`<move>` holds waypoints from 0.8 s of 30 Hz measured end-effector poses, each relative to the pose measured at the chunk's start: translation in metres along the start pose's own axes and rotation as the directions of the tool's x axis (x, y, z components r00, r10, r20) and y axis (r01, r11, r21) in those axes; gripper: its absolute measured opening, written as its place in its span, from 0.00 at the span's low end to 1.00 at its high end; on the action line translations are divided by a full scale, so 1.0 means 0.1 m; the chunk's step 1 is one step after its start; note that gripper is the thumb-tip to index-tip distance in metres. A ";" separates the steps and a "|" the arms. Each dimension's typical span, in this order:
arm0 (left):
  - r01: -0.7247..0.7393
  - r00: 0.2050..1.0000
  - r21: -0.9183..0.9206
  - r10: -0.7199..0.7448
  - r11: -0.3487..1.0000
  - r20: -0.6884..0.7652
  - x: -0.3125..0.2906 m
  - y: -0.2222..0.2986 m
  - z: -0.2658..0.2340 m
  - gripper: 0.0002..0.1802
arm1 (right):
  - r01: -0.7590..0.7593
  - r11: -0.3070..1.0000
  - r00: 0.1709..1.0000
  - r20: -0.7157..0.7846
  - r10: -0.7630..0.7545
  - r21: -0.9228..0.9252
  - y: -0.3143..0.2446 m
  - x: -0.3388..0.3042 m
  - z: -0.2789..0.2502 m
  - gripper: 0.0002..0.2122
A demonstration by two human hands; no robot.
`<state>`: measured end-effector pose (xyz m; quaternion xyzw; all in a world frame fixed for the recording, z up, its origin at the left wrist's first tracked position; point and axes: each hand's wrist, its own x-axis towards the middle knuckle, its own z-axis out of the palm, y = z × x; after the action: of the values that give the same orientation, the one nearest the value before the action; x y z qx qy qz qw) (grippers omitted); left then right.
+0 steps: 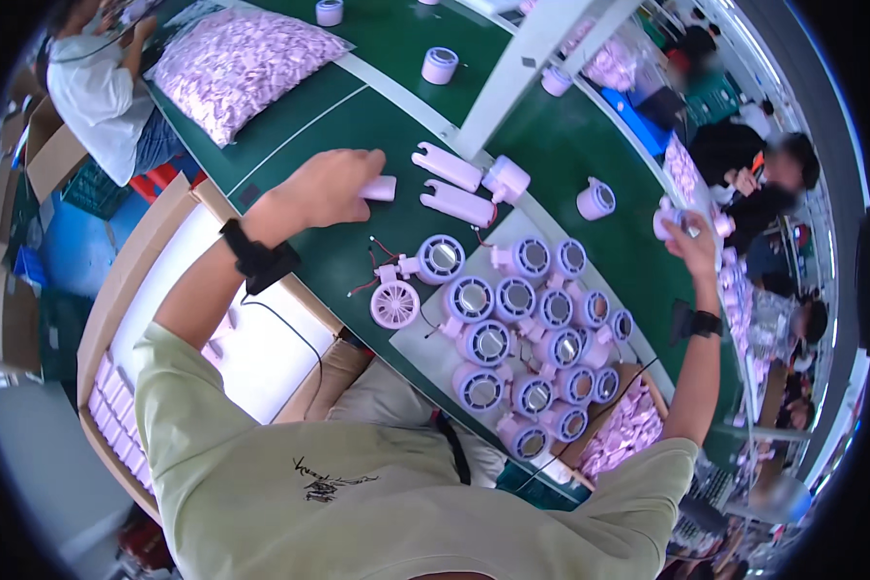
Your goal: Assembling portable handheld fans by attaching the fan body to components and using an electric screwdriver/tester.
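My left hand [329, 188] is closed on a pale pink handle piece [381, 188] over the green table. Two long pink handle shells [451, 166] lie just to its right, and a pink fan head [507, 181] rests by their ends. My right hand [693, 244], out at the far right, grips a pink fan head [665, 220] with its fingers curled round it. Between my arms, several round lilac fan heads [491, 342] stand in rows on a grey sheet. A fan head with a spoked grille [394, 304] and loose red wires lies at the left of these rows.
A big clear bag of small pink parts [246, 63] sits at the far left. A grey metal post [512, 82] rises from the table [396, 126]. Beside my left arm is an open carton [135, 280]; another box holds pink pieces [623, 430]. Other people work on both sides.
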<state>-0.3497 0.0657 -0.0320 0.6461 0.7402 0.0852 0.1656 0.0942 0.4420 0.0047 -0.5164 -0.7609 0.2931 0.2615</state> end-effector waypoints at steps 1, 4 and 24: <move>-0.031 0.999 0.017 0.030 0.999 0.026 -0.04 0.04 -0.03 0.36 | 0.057 0.998 0.998 -0.031 -0.057 0.005 -0.22 -0.20 -0.09 0.26; -0.173 0.943 -0.211 0.100 0.962 -0.317 -0.31 0.04 0.04 0.35 | 0.214 0.977 0.974 -0.068 -0.215 -0.009 -0.89 -0.80 -0.33 0.26; 0.068 0.813 -0.410 -0.288 0.909 -0.505 -0.77 -0.02 0.81 0.28 | 0.047 0.999 0.991 -0.127 -0.047 0.001 -1.25 -4.55 -0.17 0.31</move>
<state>-0.3148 -0.0173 -0.0977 0.4759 0.7841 0.3920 0.0708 0.1774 -0.0188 0.0627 -0.5154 -0.7541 0.2552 0.3172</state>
